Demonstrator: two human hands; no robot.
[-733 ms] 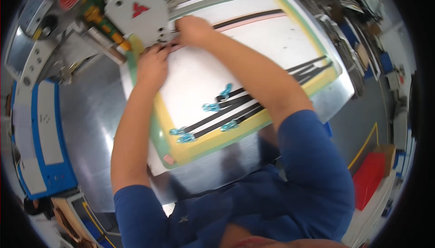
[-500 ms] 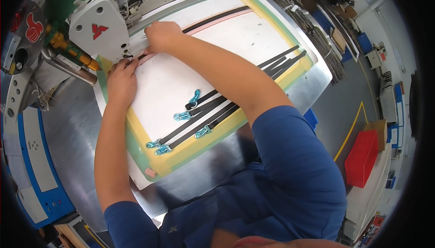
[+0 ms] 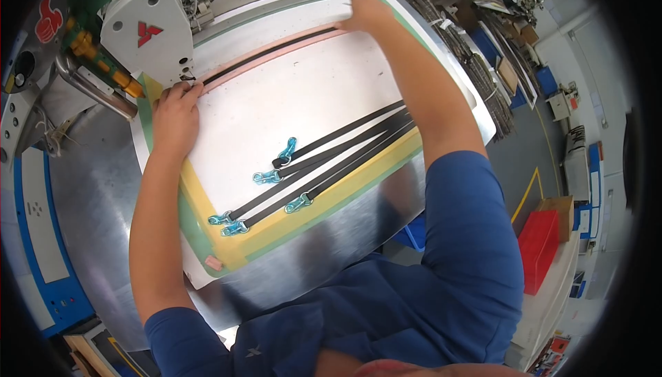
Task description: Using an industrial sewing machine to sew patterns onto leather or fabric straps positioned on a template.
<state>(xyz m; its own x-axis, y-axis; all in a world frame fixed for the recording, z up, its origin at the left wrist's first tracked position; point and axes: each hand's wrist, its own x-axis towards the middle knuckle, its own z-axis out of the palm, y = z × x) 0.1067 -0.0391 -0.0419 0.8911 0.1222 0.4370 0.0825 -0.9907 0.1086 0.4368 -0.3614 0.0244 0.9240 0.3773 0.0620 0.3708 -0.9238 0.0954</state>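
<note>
A white template board point(image 3: 310, 94) with a yellow and green border lies on a metal table under a white sewing machine head point(image 3: 148, 32). A black strap point(image 3: 269, 56) runs along a pink strip at the board's far side. My left hand point(image 3: 176, 115) presses flat on the strap's left end, beside the machine head. My right hand point(image 3: 369, 15) rests on the board's far right edge, near the strap's other end. Several black straps point(image 3: 345, 149) with blue clips point(image 3: 265, 177) lie loose on the near part of the board.
The metal table point(image 3: 96, 191) spreads around the board. A blue control panel point(image 3: 38, 225) is at the left. Racks of dark parts point(image 3: 483, 67) stand at the right, with a red bin point(image 3: 538, 246) and a cardboard box on the floor.
My right hand has moved from beside the left hand along the strap to the board's far right edge. The left hand stays near the machine head. The view shifted.
</note>
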